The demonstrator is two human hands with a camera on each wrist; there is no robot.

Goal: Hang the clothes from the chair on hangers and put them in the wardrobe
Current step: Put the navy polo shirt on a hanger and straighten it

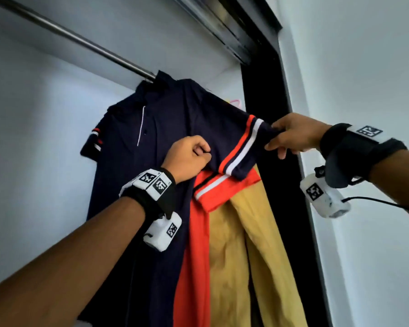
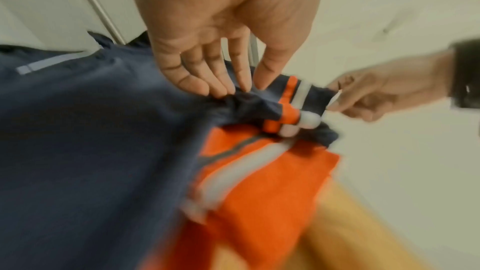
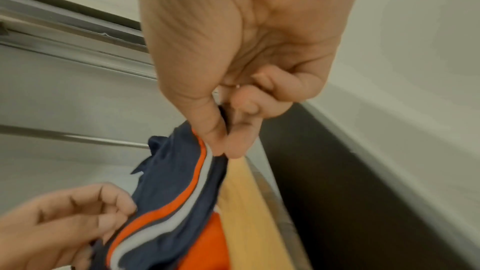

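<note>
A navy polo shirt with orange and white sleeve stripes hangs from the steel wardrobe rail; its hanger is hidden under the collar. My left hand pinches a fold of navy cloth near the armpit; in the left wrist view its fingertips bunch the cloth. My right hand pinches the sleeve hem between thumb and forefinger and holds the sleeve out to the right.
An orange shirt and a mustard-yellow garment hang behind the navy polo, to its right. The black wardrobe door frame stands right beside my right hand. A white wall lies beyond it.
</note>
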